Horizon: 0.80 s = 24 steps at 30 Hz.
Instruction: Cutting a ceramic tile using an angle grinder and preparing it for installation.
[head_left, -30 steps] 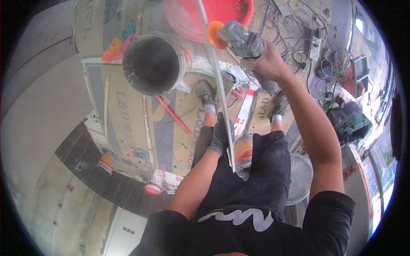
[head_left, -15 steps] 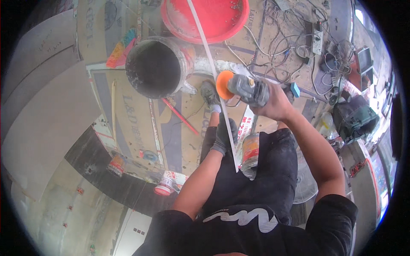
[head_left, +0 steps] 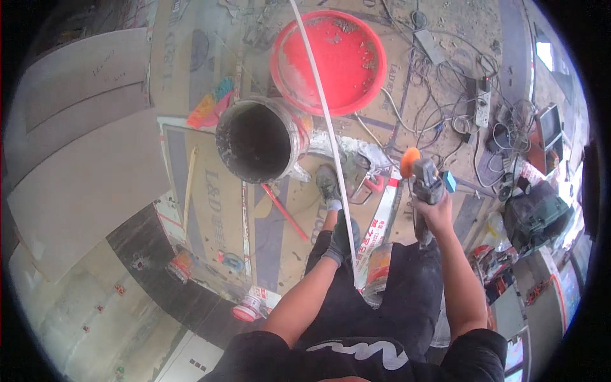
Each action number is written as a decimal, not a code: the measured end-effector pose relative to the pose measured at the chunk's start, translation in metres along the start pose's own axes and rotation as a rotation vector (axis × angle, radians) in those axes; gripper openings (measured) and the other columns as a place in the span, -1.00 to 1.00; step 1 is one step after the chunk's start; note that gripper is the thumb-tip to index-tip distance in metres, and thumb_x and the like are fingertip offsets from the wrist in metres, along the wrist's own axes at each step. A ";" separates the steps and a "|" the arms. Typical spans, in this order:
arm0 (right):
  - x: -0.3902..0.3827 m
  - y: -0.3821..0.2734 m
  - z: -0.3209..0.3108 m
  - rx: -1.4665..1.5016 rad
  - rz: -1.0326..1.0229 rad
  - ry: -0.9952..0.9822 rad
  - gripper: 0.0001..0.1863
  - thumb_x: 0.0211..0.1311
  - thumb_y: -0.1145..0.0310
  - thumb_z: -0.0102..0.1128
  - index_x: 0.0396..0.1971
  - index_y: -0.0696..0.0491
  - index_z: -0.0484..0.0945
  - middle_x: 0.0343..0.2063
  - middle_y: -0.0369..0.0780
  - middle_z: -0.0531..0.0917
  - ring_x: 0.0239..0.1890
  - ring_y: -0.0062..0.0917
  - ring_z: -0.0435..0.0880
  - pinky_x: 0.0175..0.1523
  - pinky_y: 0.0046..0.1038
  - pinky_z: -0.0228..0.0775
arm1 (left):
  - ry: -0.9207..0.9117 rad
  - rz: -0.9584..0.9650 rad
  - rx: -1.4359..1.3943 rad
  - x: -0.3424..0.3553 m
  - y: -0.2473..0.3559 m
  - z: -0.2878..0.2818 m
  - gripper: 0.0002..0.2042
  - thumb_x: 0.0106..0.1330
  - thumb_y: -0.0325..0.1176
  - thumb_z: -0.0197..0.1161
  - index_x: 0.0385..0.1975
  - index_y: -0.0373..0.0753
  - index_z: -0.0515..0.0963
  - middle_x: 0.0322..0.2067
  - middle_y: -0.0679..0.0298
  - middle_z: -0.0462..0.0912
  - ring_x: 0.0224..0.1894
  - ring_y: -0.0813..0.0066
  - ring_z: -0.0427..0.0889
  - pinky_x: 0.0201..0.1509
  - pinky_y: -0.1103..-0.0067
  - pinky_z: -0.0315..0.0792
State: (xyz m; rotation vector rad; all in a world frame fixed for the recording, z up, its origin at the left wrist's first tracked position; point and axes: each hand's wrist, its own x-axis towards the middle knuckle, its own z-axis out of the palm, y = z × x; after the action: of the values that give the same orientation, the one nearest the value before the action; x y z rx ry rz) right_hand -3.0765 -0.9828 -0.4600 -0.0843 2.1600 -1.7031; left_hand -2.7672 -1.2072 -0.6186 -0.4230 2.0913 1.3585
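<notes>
My left hand, in a dark glove, is closed on a long, narrow white strip, which runs slanting from between my thighs up past the red basin. My bare right hand grips a grey angle grinder fitted with an orange disc; the grinder is off to the right of the strip, apart from it. A labelled bucket sits between my legs beneath the strip. My shoe shows beside the strip.
A dusty bucket and red basin are ahead on the covered floor, near a red bar and a coloured broom. Tangled cables with a power strip and a green bag lie right. Large boards are left.
My right hand has moved the grinder down and to the right, away from the strip. My left hand still holds the strip. The view has shifted, with surroundings appearing lower.
</notes>
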 end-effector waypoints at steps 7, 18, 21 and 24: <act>-0.017 -0.012 -0.027 -0.105 -0.009 -0.093 -0.39 -0.20 0.39 0.40 -0.03 0.23 0.49 -0.28 -0.21 0.67 -0.24 -0.58 0.60 0.00 -0.46 0.43 | -0.319 -0.302 -1.129 0.031 0.064 -0.018 -0.64 0.28 0.00 0.01 -0.55 -0.19 0.39 -0.62 0.17 0.43 -0.62 0.18 0.46 -0.55 0.34 0.35; -0.094 0.049 -0.088 -0.127 -0.011 -0.081 -0.51 -0.26 0.32 0.40 -0.22 0.14 0.52 -0.41 -0.02 0.65 -0.29 -0.14 0.66 -0.13 -0.29 0.47 | -0.322 -0.338 -1.312 0.043 0.143 0.069 -0.46 0.39 0.22 -0.23 -0.62 -0.12 0.32 -0.78 0.29 0.29 -0.77 0.36 0.30 -0.72 0.45 0.18; -0.128 0.069 -0.091 -0.040 0.029 0.053 -0.50 -0.23 0.34 0.37 -0.17 0.17 0.52 -0.34 -0.04 0.65 -0.26 -0.24 0.66 -0.06 -0.37 0.45 | -0.377 -0.440 -1.558 0.015 0.113 0.110 -0.48 0.40 0.19 -0.20 -0.62 -0.11 0.31 -0.78 0.32 0.28 -0.79 0.37 0.29 -0.74 0.45 0.18; -0.180 0.093 -0.110 -0.032 0.198 0.105 -0.51 -0.21 0.34 0.36 -0.18 0.18 0.52 -0.34 -0.12 0.67 -0.27 -0.39 0.66 -0.05 -0.42 0.45 | -0.452 -0.490 -1.705 -0.013 0.089 0.149 -0.51 0.40 0.17 -0.15 -0.63 -0.07 0.29 -0.80 0.37 0.26 -0.81 0.39 0.29 -0.76 0.46 0.19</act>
State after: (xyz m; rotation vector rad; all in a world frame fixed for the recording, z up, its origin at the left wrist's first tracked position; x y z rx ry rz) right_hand -2.9296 -0.8065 -0.4801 0.2083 2.1883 -1.5933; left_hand -2.7604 -1.0361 -0.5905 -1.0114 0.0256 2.2543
